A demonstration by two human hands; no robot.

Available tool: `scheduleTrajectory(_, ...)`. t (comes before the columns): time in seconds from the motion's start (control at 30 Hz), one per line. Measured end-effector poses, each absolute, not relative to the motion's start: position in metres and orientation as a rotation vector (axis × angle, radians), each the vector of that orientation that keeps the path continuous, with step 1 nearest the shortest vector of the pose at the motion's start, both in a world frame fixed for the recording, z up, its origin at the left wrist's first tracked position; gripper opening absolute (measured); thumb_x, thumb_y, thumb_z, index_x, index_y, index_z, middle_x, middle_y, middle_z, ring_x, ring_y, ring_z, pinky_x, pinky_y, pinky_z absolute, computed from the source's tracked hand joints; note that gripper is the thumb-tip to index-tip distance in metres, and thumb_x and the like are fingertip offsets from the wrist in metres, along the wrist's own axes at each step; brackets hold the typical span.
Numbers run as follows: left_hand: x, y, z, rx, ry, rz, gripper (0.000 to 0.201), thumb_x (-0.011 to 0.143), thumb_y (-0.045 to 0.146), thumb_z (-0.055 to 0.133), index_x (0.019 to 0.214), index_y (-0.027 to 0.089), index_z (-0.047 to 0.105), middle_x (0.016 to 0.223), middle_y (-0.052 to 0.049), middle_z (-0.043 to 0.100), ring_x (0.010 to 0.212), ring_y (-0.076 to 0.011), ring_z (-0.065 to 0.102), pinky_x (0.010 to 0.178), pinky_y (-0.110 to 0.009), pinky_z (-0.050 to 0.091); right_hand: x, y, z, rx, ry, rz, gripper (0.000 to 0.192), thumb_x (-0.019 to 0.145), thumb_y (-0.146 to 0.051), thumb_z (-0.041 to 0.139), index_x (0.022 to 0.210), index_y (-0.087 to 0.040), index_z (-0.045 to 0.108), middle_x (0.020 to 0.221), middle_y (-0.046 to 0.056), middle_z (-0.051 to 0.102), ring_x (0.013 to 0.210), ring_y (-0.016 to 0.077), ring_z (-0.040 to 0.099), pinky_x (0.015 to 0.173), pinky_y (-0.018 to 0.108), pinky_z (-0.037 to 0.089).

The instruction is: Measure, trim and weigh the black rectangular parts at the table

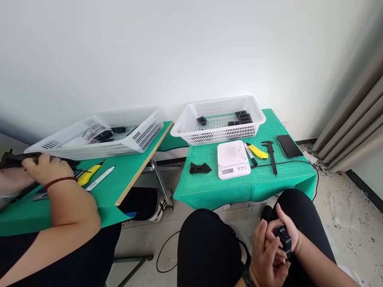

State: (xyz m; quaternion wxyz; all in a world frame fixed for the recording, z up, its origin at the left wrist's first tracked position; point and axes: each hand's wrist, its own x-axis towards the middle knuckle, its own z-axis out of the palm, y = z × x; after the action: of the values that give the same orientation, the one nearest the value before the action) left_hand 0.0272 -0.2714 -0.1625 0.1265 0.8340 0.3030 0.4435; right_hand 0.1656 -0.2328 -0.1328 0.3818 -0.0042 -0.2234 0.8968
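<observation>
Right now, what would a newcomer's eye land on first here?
Both hands, left and right, clasp a small black part over the lap. Ahead, a white scale sits on the green table before a basket. At left, a co-worker's hand holds a dark tool.

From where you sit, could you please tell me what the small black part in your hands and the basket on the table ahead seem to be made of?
The small black part, held between left hand and right hand, looks like matte moulded plastic: dull, even black, squared edges. The basket looks like white plastic with a light sheen, its walls a moulded grid of slots.
</observation>
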Motion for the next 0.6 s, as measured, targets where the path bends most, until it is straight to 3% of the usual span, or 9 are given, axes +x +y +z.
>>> scheduleTrajectory(0.13, 0.025, -0.247, -0.154, 2.524, 0.700, 1.427, 0.079, 0.091, 0.049, 0.065, 0.160, 0.028, 0.034, 0.172, -0.018, 0.024, 0.152, -0.0397, 0.041, 0.113, -0.059, 0.047, 0.170, -0.225, -0.134, -0.108, -0.617, 2.244, 0.099, 0.078, -0.099, 0.003, 0.049, -0.017, 0.054, 0.038, 0.007, 0.050, 0.030, 0.0119, 0.038, 0.037, 0.026, 0.036)
scheduleTrajectory(0.27, 0.023, -0.243, -0.158, 2.484, 0.761, 1.466, 0.079, 0.085, 0.048, 0.073, 0.155, 0.029, 0.041, 0.170, -0.019, 0.028, 0.148, -0.0389, 0.047, 0.107, -0.056, 0.054, 0.170, -0.219, -0.137, -0.115, -0.740, 2.305, 0.093, 0.081, -0.098, 0.018, 0.051, -0.017, 0.054, 0.041, 0.007, 0.053, 0.029, 0.0116, 0.039, 0.033, 0.026, 0.031)
scheduleTrajectory(0.37, 0.025, -0.250, -0.165, 2.448, 0.765, 1.440, 0.082, 0.075, 0.029, 0.080, 0.150, 0.030, 0.046, 0.169, -0.018, 0.030, 0.140, -0.0380, 0.055, 0.099, -0.052, 0.060, 0.171, -0.221, -0.141, -0.178, -0.760, 2.282, 0.089, 0.087, -0.092, 0.022, 0.054, -0.016, 0.055, 0.044, 0.007, 0.056, 0.030, 0.0116, 0.041, 0.034, 0.026, 0.032)
scheduleTrajectory(0.47, 0.029, -0.254, -0.167, 2.407, 0.753, 1.430, 0.084, 0.065, 0.008, 0.070, 0.144, 0.032, 0.050, 0.169, -0.015, 0.031, 0.136, -0.0350, 0.060, 0.094, -0.048, 0.063, 0.175, -0.222, -0.143, -0.233, -0.791, 2.313, 0.087, 0.086, -0.090, 0.028, 0.053, -0.015, 0.056, 0.044, 0.008, 0.055, 0.033, 0.0126, 0.044, 0.035, 0.026, 0.032)
scheduleTrajectory(0.6, 0.031, -0.253, -0.162, 2.348, 0.797, 1.451, 0.084, 0.063, 0.004, 0.062, 0.142, 0.029, 0.051, 0.166, -0.015, 0.036, 0.138, -0.0329, 0.058, 0.096, -0.047, 0.063, 0.174, -0.217, -0.144, -0.255, -0.782, 2.387, 0.084, 0.084, -0.091, 0.032, 0.052, -0.016, 0.054, 0.044, 0.008, 0.056, 0.032, 0.0116, 0.041, 0.036, 0.026, 0.035)
